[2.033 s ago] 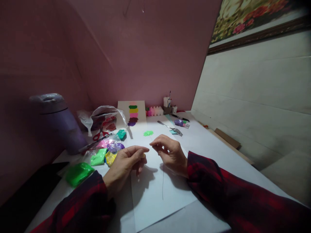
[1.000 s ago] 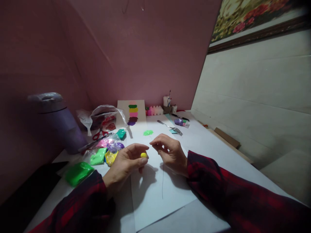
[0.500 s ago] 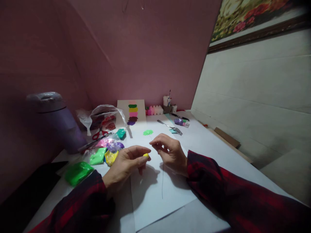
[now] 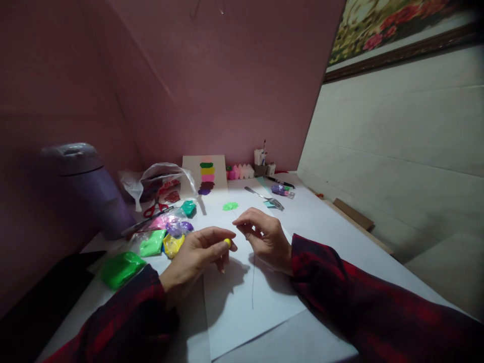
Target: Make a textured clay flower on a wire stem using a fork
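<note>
Through the head camera, the only view I have, I see the left hand [image 4: 198,252] pinching a yellow ball [image 4: 227,242] at its fingertips, thumb almost closed against the index finger. The thumb covers part of the ball, so only its outer side shows to me. The other fingers curl beneath, partly hidden.

To its right, just apart, the right hand [image 4: 264,234] has thumb and fingertips drawn together on a thin strand [image 4: 253,287]; the contact itself is hidden from me behind the fingers, and I can't tell whether the strand is wire or thread. A faint stretch appears above the fingers, near a bright green piece [image 4: 230,206]; whether the two join is too fine to make out.

The strand's long axis runs roughly away from the wearer: the lower end points back over the white sheet [image 4: 242,322], nearly straight, while the upper stretch leans left towards the green piece. The ball is round and gives me no long axis; it sits on the side of the left hand facing the right.

Beyond the left wrist, clear wrapping blurs the edges of the clay packets [image 4: 152,244]. Both sleeves [image 4: 321,264] run out of frame, and the painting [image 4: 393,27] is cut off at upper right.
</note>
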### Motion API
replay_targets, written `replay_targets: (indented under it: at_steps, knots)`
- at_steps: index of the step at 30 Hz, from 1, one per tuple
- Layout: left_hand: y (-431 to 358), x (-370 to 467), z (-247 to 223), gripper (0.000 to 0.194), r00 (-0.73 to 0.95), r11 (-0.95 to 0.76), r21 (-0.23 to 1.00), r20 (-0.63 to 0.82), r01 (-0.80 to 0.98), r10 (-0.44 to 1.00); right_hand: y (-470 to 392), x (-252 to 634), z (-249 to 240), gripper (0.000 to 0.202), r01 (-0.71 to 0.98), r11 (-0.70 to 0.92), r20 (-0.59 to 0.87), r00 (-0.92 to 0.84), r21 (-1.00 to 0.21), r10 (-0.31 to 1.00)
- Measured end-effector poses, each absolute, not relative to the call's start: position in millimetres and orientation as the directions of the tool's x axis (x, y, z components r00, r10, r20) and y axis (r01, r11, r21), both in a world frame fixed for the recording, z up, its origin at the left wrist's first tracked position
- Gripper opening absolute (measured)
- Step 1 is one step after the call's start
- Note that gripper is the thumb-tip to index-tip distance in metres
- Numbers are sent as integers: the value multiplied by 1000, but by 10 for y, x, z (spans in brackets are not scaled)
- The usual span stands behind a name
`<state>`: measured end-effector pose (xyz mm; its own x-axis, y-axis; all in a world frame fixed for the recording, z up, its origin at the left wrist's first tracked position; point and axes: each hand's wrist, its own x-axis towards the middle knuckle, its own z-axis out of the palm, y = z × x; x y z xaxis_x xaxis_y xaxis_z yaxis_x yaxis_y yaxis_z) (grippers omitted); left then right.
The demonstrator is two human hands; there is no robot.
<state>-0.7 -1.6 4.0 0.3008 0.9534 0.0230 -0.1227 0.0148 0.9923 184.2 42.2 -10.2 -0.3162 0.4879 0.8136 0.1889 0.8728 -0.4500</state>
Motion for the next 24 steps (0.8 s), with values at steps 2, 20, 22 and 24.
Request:
replay_targets:
  at_steps: [2,20,22,24]
  knots:
    - [3,-12,42,38,292,-8,989,50,-146,955,421,1844,-102,18,195,870,808,-321,-454,493]
    - [6,-18,36,39,272,-22,992,55,-125,961,424,1839,-100,18,183,876,816,-320,-446,482]
    - [-10,-12,48,39,262,-32,995,56,-96,963,423,1838,-98,18,179,876,816,-318,-448,482]
    - [-29,-6,57,44,271,-27,997,44,-65,962,424,1839,-100,17,179,875,816,-317,-449,483]
